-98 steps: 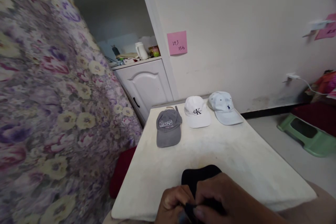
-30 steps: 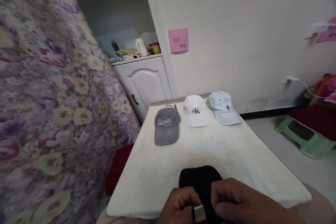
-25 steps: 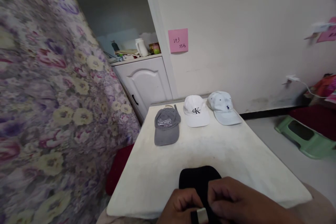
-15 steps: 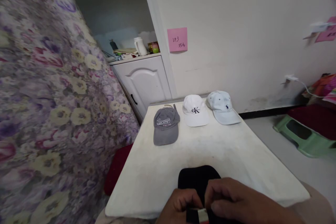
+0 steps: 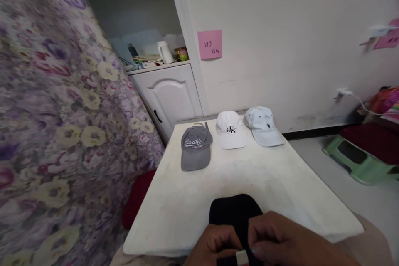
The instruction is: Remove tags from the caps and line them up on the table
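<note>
A black cap (image 5: 232,214) lies at the near edge of the white table (image 5: 187,203), its brim pointing away from me. My left hand (image 5: 213,243) and my right hand (image 5: 279,241) are both closed on its rear strap, pinching a small silver buckle (image 5: 240,256) between the fingertips. Three more caps stand in a row at the far end of the table: a grey cap (image 5: 195,148) with white lettering, a white cap (image 5: 230,129) with a black logo, and a pale blue cap (image 5: 261,125).
A floral purple cloth (image 5: 62,124) hangs along the left. A white cabinet (image 5: 170,93) stands behind the table, cluttered on top. A pink note (image 5: 209,44) is on the wall. A green stool (image 5: 358,160) sits on the floor at right, a red cushion (image 5: 135,197) at the table's left.
My hands have stayed on the black cap's strap, with the silver buckle coming into view between the fingers. The camera has tilted slightly; the three far caps have not moved.
</note>
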Demonstrator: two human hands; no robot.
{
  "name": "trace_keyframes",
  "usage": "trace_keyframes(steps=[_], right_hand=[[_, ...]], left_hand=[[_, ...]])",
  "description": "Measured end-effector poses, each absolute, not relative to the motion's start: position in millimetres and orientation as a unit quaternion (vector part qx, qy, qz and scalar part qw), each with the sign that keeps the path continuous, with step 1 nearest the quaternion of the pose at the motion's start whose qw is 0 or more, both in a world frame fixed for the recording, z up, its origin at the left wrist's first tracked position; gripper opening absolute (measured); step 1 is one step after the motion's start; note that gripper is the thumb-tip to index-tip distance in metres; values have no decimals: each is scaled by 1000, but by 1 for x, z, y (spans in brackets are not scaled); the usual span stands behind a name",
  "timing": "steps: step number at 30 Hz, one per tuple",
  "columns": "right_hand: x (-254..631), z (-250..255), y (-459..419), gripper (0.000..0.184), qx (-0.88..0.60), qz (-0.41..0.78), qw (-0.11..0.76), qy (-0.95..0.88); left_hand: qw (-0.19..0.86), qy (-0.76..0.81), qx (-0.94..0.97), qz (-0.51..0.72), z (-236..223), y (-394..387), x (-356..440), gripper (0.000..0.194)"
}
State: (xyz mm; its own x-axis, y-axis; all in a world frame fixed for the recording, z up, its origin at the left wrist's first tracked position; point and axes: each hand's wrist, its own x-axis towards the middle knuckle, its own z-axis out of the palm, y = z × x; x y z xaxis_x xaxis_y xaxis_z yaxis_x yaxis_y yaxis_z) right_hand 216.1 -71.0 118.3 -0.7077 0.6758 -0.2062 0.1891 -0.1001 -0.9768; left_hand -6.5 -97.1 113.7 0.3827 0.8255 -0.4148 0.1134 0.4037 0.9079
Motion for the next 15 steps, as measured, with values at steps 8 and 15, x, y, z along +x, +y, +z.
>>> trace_keyframes(steps=[8,15], right_hand=[[213,119,-67,4,-315,687,187,-628],[212,118,-67,6,-317,685,189,-629]], left_hand=[[690,461,490,268,105,-94,-8,13],[681,474,496,255,108,-93,-7,16]])
